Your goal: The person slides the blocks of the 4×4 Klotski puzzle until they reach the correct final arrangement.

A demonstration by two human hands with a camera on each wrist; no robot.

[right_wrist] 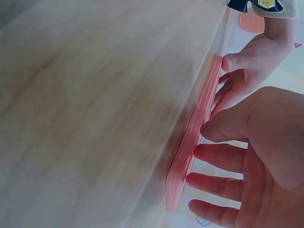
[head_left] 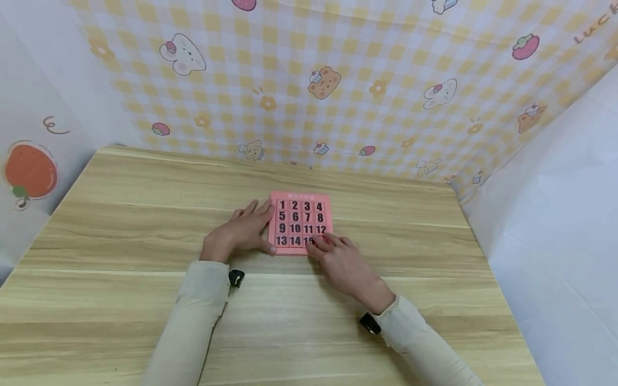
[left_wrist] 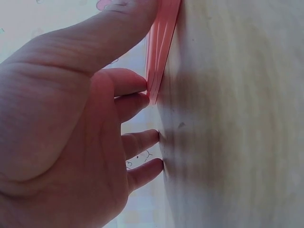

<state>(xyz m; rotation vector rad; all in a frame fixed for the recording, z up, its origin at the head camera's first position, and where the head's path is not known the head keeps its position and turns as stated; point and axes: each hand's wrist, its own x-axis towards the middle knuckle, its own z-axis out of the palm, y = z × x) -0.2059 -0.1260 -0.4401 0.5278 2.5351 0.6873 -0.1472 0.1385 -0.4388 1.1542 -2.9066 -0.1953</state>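
Observation:
A pink number slide puzzle (head_left: 301, 251) lies flat on the wooden table, with black numerals in rows. Its tiles read 1 to 14 in order, and the 15 is partly covered. At its left side, my left hand (head_left: 243, 229) holds the frame, thumb at the front left corner and fingers along the left edge. In the left wrist view the puzzle's pink side (left_wrist: 163, 47) shows beside the thumb and fingertips. My right hand (head_left: 345, 265) rests its fingertips on the lower right tiles, hiding the bottom right corner.
The wooden table (head_left: 120, 225) extends around the puzzle on all sides. Behind it hangs a yellow checked cloth (head_left: 289, 118) with cartoon prints. A white sheet (head_left: 560, 203) borders the right side, and a white wall with a strawberry print (head_left: 31, 169) the left.

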